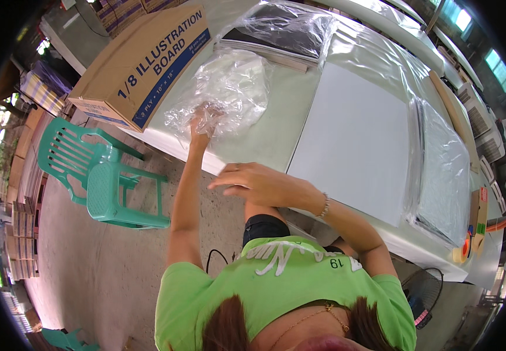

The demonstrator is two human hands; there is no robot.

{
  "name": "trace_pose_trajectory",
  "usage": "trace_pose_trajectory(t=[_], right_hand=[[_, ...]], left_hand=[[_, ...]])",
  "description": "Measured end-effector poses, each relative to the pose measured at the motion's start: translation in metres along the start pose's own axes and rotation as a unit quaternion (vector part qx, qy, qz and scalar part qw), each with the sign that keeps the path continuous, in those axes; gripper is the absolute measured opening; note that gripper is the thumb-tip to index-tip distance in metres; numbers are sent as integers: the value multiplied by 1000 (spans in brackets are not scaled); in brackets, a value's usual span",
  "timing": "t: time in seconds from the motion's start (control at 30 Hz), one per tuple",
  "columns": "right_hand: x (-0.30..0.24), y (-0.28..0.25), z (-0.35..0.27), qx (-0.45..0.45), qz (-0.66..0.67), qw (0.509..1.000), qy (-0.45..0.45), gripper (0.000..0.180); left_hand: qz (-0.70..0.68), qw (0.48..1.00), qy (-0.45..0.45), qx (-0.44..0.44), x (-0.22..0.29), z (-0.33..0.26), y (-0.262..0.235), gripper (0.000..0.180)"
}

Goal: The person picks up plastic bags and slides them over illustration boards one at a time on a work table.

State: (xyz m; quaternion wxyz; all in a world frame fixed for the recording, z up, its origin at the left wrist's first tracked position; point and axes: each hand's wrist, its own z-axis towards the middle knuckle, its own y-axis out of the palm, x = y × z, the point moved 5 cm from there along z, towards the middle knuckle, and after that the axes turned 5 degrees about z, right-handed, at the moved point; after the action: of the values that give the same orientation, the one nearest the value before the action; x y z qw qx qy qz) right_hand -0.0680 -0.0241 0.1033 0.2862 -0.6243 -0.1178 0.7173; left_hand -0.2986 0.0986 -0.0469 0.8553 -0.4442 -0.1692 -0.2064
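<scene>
So the left hand (204, 124) is in the crumpled clear plastic (232, 85), which sits on the worktop (288, 99) near its front edge. The film covers the fingers there, so I honestly can't tell if they're clenched on it or just pushed into it. The right hand (259, 182) has nothing in it: fingers loosely bent and spread a bit, hanging near the front edge, apart from the plastic.

Just left of the plastic there's a big brown box (147, 55) with a blue band. Behind it is a dark stack (282, 29) with clear film over the top. To the right lies a large white board (352, 137), then a film-wrapped pack (443, 169) beside that, and a roll of tape (459, 255) close to the right corner. Down on the floor, left side, a green stool (105, 190) stands right by a green chair (69, 149).
</scene>
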Motion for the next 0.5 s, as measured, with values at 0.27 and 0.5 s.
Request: trace_pose_trajectory(t=[0.27,0.5], right_hand=[[64,-14,64,247,-12,967,-60,45],[87,-21,62,270,-73,960,24,53]], left_hand=[[-105,988,-59,92,37,7,-39,27],[245,954,163,52,36,-10,-28,23]])
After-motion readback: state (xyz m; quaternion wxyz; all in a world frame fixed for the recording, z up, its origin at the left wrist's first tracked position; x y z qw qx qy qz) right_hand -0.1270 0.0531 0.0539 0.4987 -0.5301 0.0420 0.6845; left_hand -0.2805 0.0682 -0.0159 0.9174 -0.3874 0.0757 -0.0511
